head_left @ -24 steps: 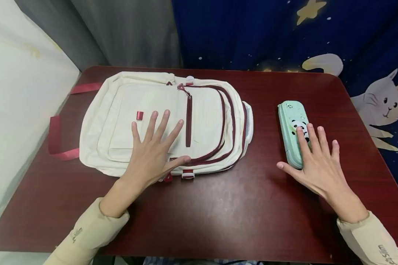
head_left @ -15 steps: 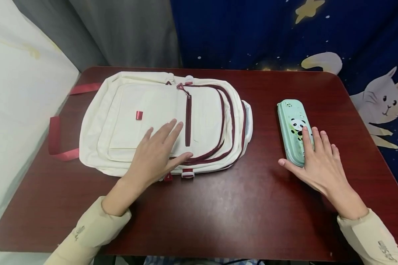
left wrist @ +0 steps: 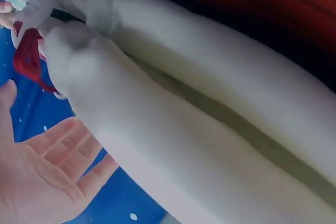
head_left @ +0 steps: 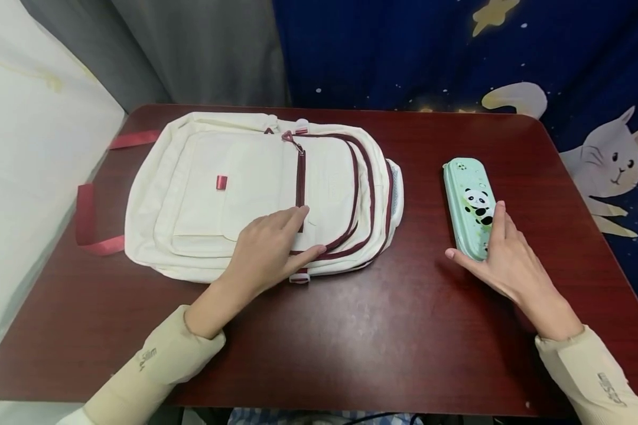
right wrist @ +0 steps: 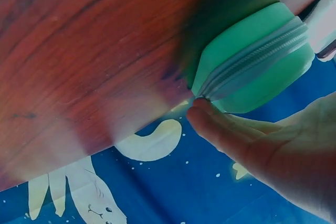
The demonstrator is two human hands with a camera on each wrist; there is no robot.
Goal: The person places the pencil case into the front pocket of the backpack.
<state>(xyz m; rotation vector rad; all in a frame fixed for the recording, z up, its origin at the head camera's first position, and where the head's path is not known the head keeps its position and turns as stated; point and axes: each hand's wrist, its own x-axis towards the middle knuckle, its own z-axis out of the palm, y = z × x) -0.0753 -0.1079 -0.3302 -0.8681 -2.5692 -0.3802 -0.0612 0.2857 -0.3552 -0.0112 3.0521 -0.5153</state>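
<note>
Head view: mint-green panda pencil case (head_left: 470, 215) flat on the dark red worktop (head_left: 383, 342), right side, well apart from the white backpack (head_left: 255, 171). Long axis running mostly away from the person, far end leaning slightly left. Nearer hand to it: right hand (head_left: 513, 265), just by the near end. Case ahead and a bit left of the right palm; thumb left of the near end, index finger by the right edge, gap between thumb and fingers (head_left: 498, 219) roughly facing up the long axis. Fingers released, extended, gripping nothing; contact unclear, even from right wrist view, with thumb tip by one end of the zipper (right wrist: 252, 59). Left hand (head_left: 266, 248) over the backpack's near side, fingers loose, nothing grasped; can't tell if touching fabric. Backpack front-up, long axis left to right, crosswise to the case; dark red zip (head_left: 300, 177) partly covered by left fingertips, red webbing (head_left: 85, 215) at left end. Behind worktop: grey curtain (head_left: 218, 53), then blue curtain (head_left: 393, 47).
</note>
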